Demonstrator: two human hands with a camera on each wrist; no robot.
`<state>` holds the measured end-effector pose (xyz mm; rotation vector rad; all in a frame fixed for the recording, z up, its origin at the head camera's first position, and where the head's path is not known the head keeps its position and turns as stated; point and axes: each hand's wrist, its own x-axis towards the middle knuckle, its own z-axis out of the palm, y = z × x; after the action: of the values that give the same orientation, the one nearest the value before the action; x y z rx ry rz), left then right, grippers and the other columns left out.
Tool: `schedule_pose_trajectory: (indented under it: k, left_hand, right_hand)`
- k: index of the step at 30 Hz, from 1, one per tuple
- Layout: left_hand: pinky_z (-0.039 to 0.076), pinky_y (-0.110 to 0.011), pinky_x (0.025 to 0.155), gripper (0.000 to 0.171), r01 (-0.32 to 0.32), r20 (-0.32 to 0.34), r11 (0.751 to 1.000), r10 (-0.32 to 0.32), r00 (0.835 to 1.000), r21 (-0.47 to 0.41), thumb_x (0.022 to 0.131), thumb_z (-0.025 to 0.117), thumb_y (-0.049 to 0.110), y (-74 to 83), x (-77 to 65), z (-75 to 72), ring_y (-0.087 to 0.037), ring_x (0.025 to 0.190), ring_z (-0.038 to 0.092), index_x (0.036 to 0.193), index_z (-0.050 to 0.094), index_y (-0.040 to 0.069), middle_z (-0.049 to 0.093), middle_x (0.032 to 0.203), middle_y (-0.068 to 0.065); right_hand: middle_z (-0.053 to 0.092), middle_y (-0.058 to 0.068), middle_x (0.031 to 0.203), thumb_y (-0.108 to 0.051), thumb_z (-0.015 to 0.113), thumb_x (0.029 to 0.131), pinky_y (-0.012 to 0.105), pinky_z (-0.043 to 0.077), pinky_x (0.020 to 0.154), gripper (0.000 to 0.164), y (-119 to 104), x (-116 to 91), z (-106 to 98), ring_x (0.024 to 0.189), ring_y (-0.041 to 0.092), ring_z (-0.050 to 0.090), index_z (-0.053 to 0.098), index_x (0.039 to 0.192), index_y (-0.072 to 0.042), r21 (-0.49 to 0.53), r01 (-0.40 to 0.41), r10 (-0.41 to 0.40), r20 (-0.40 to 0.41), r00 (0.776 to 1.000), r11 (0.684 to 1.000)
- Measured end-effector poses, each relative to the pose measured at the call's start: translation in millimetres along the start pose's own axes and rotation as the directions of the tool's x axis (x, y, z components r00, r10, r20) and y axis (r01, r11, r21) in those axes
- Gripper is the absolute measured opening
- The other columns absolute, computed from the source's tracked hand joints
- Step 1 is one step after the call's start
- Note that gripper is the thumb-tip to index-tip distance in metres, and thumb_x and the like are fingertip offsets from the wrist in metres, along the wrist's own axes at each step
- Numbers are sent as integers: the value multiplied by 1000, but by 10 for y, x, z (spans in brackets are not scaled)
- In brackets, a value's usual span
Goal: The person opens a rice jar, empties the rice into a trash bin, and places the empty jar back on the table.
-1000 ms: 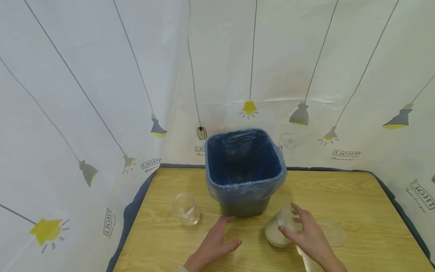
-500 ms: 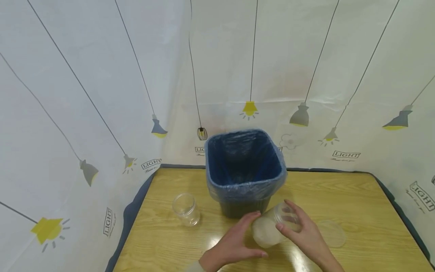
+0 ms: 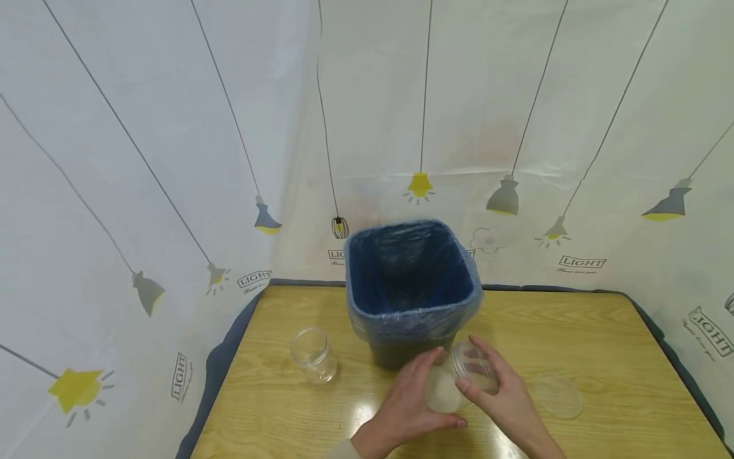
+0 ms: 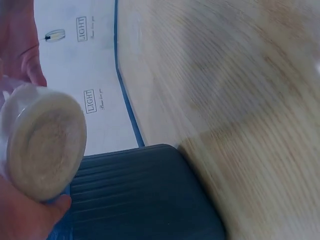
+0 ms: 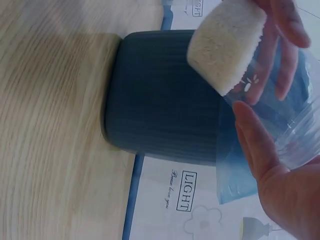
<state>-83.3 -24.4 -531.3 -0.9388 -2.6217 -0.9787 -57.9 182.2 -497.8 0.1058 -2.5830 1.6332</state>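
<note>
A white sheet (image 3: 367,95) printed with hanging lamps backs a wood table (image 3: 275,414) on its left, far and right edges, a dark blue band along the join. Midway between the side edges, as I watch from my remote post, two bare hands hold a clear jar (image 3: 450,382) off the wood, tilted, its mouth up and to the right. The right hand (image 3: 504,398) curls round the mouth end; the left hand (image 3: 408,408), thumb and fingers spread to the jar's width, clasps the lower end, where pale grains (image 5: 227,47) sit. Just beyond the hands stands a dark bin (image 3: 395,354) lined with a blue bag (image 3: 418,325), near the far edge. Outward, I see a flat clear disc (image 3: 557,395) lying right of the hands, wood stretching from it to the right edge, and a clear cup (image 3: 315,357) upright at left, with room to move between cup and left hand.
</note>
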Motion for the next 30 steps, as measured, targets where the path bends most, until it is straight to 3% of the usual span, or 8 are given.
schedule_pose_trajectory:
  k: [8,13,19,23,28,30]
  left_hand:
    - [50,-31,103,114,-51,-76,980,67,995,193,64,94,59,-24,14,41,-19,122,61,150,41,5,61,136,-6]
    - [53,-28,94,109,-45,-123,970,77,989,241,62,95,56,-45,2,56,-16,110,64,145,47,5,64,125,-3]
    - [56,-31,85,110,-39,-156,940,97,983,340,57,96,59,-100,-45,71,-17,103,65,143,50,7,65,120,-3]
    - [56,-32,84,110,-58,-174,915,137,975,399,55,96,61,-139,-59,84,-17,102,65,141,53,8,66,119,-3]
    - [56,-31,82,110,-107,-203,881,222,953,461,51,96,62,-157,-46,104,-16,102,65,137,56,6,65,120,-2]
    - [56,-31,83,110,-113,-208,879,232,950,464,50,96,61,-151,-41,101,-17,103,65,137,57,5,65,120,-3]
  right_hand:
    - [58,19,145,-29,78,91,55,49,94,68,-3,-9,87,126,39,57,50,152,-18,11,0,1,-20,1000,1000]
    - [54,20,148,-28,77,93,53,51,93,68,8,23,86,128,42,56,48,153,-14,-3,20,-20,36,999,1000]
    - [50,18,150,-33,74,96,41,59,80,67,-39,72,8,123,44,58,47,153,-11,-27,8,-5,113,994,1000]
    - [54,13,145,-43,68,100,41,59,80,64,-73,104,7,116,33,64,50,151,-10,-177,32,-13,109,994,984]
    - [60,12,138,-50,61,101,49,57,80,61,-115,119,74,104,27,68,55,148,-11,-376,82,-60,71,996,923]
    - [61,12,135,-49,61,102,51,58,79,59,-131,108,103,102,28,69,56,147,-11,-426,113,-102,50,994,898]
